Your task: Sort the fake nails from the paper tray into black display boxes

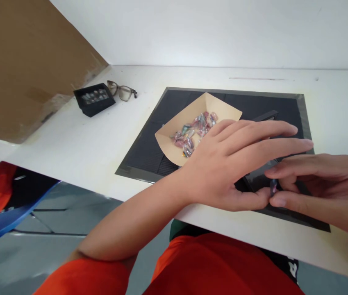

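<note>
Between the thumb and fingertips of my right hand (327, 188) is a small dark piece (273, 187) with a pinkish mark; its kind is not clear. My left hand (235, 164) reaches across with its fingers stretched out, its thumb tip against or right beside that piece. Beneath the left hand lies a black tray-like object (266, 116), mostly hidden. A tan paper tray (176, 119) holds several small, shiny, clear-wrapped pieces (189, 133) in pink and green tones; the left hand covers its near right corner.
Under the tray is a dark ribbed mat (143, 151) on the white table (94, 143). Farther left are a black box (95, 107) with several small shiny pieces and a pair of glasses (124, 92). A cardboard panel (32, 61) stands at the left, a white wall (207, 32) behind.
</note>
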`<state>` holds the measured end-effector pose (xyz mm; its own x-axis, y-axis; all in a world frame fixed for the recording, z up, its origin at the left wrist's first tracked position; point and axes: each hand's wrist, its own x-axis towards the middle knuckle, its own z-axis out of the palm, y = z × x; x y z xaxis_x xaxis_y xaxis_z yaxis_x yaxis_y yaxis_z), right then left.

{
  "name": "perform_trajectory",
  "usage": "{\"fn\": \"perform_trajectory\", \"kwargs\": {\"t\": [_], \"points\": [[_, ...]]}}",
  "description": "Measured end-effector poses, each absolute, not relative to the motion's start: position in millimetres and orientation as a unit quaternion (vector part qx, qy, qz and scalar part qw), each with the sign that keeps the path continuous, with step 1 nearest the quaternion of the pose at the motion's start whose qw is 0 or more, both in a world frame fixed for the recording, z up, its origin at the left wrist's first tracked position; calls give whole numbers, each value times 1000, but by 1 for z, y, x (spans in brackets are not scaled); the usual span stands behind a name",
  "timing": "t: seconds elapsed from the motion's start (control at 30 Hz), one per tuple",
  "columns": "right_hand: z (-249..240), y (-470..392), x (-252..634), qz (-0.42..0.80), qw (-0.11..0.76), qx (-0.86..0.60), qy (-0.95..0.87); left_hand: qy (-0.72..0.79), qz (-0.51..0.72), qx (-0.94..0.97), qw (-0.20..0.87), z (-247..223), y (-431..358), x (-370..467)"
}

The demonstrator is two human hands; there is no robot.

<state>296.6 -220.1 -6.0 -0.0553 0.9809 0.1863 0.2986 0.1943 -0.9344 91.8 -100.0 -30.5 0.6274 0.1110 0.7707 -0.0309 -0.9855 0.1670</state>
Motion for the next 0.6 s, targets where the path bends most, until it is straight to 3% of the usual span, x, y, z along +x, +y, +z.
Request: {"fn": "perform_trajectory", "kwargs": {"t": [0.2,0.6], "points": [[-9,-217,297,480,447,-504,-562,3,449,890,78,-34,-98,92],[-2,-214,294,532,388,-520,-544,17,481,875,53,-36,-99,97]]}}
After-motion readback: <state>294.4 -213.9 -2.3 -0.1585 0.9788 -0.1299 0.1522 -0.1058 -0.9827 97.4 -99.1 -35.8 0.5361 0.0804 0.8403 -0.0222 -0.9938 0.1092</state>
